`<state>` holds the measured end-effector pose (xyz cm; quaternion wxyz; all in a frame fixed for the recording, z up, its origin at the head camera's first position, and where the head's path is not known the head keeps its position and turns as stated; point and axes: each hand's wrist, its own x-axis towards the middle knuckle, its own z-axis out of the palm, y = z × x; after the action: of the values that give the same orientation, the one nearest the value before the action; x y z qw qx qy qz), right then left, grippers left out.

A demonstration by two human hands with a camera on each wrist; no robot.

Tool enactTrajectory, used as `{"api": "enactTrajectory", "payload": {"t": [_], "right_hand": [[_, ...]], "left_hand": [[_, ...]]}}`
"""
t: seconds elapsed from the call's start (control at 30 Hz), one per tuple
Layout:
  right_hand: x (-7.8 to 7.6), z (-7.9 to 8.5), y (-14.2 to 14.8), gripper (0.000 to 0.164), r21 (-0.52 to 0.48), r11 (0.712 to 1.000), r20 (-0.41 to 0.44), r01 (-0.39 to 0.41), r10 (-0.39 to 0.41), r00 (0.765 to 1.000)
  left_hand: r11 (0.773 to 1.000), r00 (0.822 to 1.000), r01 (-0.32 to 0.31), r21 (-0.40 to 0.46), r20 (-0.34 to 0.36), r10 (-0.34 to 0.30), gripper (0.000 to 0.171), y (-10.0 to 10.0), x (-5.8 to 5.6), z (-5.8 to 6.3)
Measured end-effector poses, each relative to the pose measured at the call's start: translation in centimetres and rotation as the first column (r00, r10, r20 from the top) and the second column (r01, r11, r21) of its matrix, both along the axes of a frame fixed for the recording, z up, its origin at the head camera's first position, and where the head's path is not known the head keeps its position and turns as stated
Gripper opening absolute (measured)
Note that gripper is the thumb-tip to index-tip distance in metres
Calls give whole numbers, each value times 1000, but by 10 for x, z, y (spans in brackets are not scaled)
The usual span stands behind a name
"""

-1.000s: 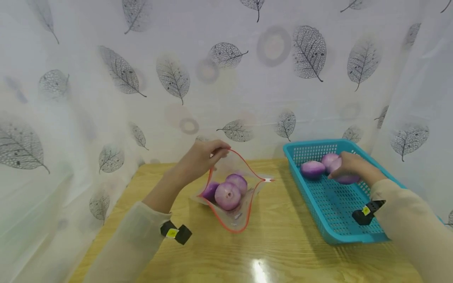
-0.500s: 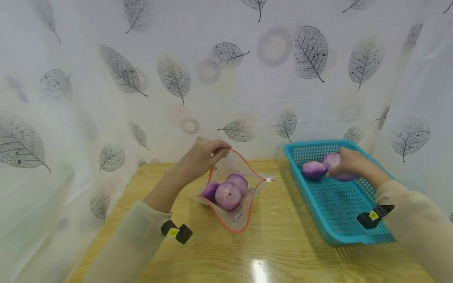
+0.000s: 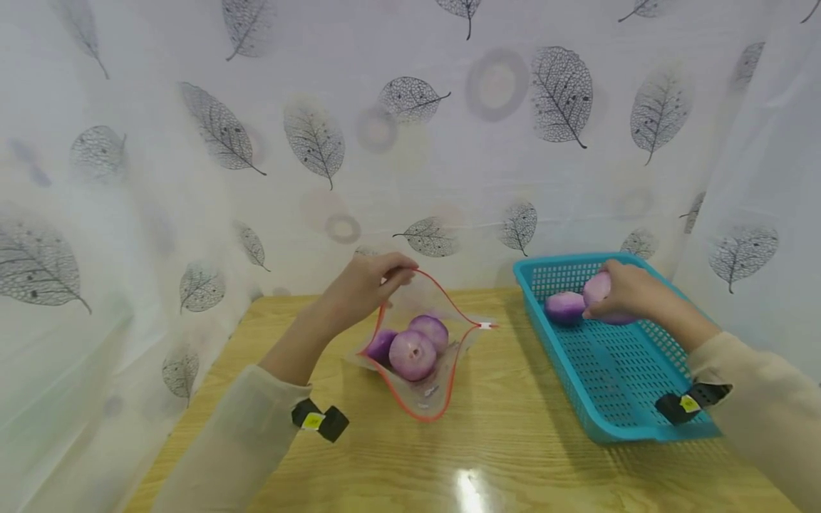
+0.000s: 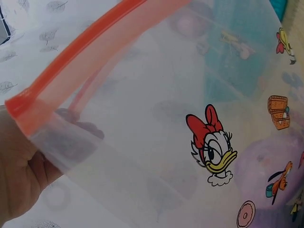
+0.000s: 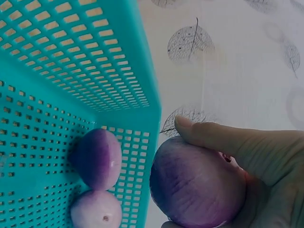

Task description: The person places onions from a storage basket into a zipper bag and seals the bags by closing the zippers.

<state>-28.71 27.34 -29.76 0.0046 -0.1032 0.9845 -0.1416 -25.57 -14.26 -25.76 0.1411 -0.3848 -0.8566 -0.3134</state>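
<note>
My left hand (image 3: 359, 288) grips the upper left edge of a clear zip bag (image 3: 428, 418), its thumb and fingers pinching the film. The bag's red-edged mouth gapes, and inside lie several purple onions (image 3: 412, 355). Cartoon prints, one a duck (image 4: 214, 145), show on its side in the left wrist view. My right hand (image 3: 631, 291) is over the far end of the blue basket (image 3: 580, 399), holding a purple onion (image 5: 197, 183) between thumb and fingers. Two other onions, one darker (image 5: 100, 159) and one paler (image 5: 97, 209), lie in the basket; in the head view the hand partly hides the paler one.
Bag and basket stand on a yellow wood-grain table (image 3: 513, 456), with a strip of tabletop between them. A pale curtain (image 3: 449, 171) printed with leaves hangs behind the table and along both sides. A white slider (image 3: 485, 325) sits at the bag's right corner.
My right hand has lifted the onion slightly and shifted a little to the left and away over the basket. The left hand and the bag have stayed put.
</note>
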Motion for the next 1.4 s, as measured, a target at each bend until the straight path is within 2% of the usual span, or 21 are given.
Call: {"api": "enactTrajectory", "payload": {"t": [0.27, 0.63, 1.07, 1.23, 1.4], "right_hand": [[13, 13, -17, 90, 43, 999, -59, -26, 29, 998], [35, 26, -43, 93, 56, 998, -58, -9, 12, 998], [56, 40, -60, 86, 56, 998, -154, -21, 29, 988], [70, 42, -71, 82, 57, 997, -232, -42, 55, 971], [87, 39, -83, 80, 85, 993, -329, -76, 100, 939]], "left_hand": [[1000, 1000, 7, -4, -11, -7, 16, 1, 0, 0], [1000, 1000, 7, 8, -12, -6, 16, 2, -1, -1], [1000, 1000, 14, 4, 4, -14, 17, 1, 0, -1], [1000, 1000, 18, 9, 8, -19, 17, 1, -1, -2], [1000, 1000, 21, 13, 8, -21, 17, 1, -1, -3]]}}
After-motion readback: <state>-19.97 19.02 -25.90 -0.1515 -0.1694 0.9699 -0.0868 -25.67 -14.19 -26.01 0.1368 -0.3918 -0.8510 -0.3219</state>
